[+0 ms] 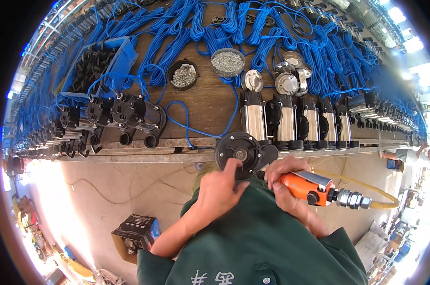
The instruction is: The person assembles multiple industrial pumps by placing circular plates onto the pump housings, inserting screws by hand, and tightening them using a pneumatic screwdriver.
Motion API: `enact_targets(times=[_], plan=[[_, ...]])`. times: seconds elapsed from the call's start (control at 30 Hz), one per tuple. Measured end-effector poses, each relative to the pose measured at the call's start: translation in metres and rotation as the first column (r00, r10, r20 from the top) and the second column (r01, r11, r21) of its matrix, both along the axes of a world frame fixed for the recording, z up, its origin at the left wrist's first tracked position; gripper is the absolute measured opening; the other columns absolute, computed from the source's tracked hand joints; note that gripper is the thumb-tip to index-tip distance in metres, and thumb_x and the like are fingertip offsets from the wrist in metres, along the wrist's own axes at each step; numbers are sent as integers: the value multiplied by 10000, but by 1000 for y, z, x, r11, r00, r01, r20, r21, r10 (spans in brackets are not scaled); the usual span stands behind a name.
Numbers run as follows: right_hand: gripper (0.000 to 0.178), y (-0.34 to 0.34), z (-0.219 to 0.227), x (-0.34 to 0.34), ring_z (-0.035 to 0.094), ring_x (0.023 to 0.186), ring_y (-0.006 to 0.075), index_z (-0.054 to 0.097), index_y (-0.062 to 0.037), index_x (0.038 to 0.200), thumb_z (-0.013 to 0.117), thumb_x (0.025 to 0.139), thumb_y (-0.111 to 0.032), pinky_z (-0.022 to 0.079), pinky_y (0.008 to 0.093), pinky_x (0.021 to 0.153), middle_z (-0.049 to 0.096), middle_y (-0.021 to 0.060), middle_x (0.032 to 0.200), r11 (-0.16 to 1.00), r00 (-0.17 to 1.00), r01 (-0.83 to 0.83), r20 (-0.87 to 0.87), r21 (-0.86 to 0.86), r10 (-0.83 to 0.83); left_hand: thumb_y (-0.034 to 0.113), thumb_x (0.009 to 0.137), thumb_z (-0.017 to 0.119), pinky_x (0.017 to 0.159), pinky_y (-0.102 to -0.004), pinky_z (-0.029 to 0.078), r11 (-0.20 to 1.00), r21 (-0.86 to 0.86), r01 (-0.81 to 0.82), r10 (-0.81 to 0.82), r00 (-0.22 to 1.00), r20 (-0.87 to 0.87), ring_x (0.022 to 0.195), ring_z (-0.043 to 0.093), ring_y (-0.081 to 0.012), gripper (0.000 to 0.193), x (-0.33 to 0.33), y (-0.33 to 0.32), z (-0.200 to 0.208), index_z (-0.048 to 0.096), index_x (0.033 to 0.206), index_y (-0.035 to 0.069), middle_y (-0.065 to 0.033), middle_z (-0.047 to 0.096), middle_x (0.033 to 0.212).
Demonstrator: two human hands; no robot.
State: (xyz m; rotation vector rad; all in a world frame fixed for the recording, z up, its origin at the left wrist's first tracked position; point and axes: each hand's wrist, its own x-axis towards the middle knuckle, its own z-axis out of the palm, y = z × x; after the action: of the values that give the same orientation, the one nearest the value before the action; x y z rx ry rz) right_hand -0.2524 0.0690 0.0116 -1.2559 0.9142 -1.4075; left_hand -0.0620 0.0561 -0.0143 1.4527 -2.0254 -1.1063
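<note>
A black round pump end [239,153] with a hub at its centre and screws around its rim faces me at the bench's front edge. My left hand [218,192] reaches to it from below. Its index finger touches the face near the hub, and the thumb stands apart by the lower rim; the other fingers are partly hidden. In my right hand [287,178] is an orange air screwdriver [304,185], its nose pointing left to the pump's lower right rim. A yellow air hose [387,204] runs from its metal coupling.
Steel-bodied pumps [286,122] stand in a row to the right; black pumps [134,114] line the left. Behind are a grey bowl of small metal fasteners [227,72], a black dish [171,72], shiny round caps [286,83], blue cable coils [259,29] and a blue crate [124,56].
</note>
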Motion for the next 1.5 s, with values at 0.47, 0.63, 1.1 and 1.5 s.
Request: enact_targets(times=[0.47,0.63,1.1,1.5], plan=[[215,7,10,0,635,645,156,592,-11,901,605,687,10,512,260,611,632,80,750,994,979,60,-198,87,-42,278,721,787,510,-397,459,994,-88,60,-50,993,111,591,616,-291,320,4,-11,-8,580,918,135,-71,609,621],[192,5,-7,-14,628,668,140,586,-24,892,599,704,11,507,264,628,628,62,760,992,993,119,-17,42,-118,305,702,800,522,-405,461,974,-132,184,-150,960,237,597,626,-297,314,-6,-19,0,609,885,135,-80,630,634],[237,9,-3,-58,623,740,125,615,0,949,606,714,25,506,264,672,634,67,781,992,981,34,187,118,-56,93,615,751,1060,-441,361,495,-89,865,-294,263,919,1362,342,-341,913,-163,-318,-129,331,1425,61,-172,391,1436],[285,16,-31,-96,524,615,158,488,-20,963,544,684,1,461,292,587,531,89,746,888,713,431,543,160,-444,177,571,779,938,-420,443,757,-497,425,-347,905,246,1091,498,-385,781,-145,-222,24,465,1257,-26,-220,469,1210]])
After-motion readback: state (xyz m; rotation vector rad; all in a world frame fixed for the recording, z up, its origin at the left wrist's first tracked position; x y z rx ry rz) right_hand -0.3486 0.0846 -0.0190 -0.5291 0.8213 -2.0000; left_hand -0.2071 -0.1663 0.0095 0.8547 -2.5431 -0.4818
